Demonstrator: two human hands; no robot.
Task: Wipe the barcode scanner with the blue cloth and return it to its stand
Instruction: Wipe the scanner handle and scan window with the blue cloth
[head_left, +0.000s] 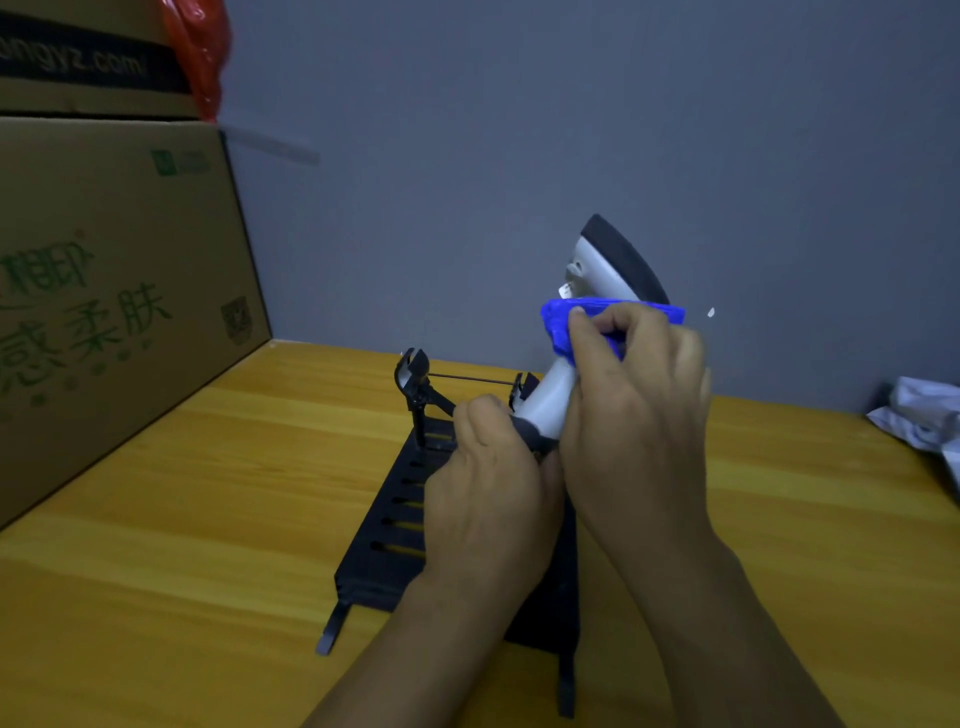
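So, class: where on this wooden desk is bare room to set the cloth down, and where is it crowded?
Bare desk lies between the brown cardboard box and the black slotted stand, and again right of the stand, short of the crumpled white paper. The centre is crowded: both hands, the white-and-black scanner and the stand.

I see the scanner (597, 270) as smooth white plastic with a matt dark cap above my right hand (639, 415), which presses soft blue cloth (558, 325) to it. Under my left hand (488, 488) the stand (395, 514) is matt black plastic. The counter (208, 493) looks like glossy yellow wood; left, boxes (104, 291) of matt cardboard.
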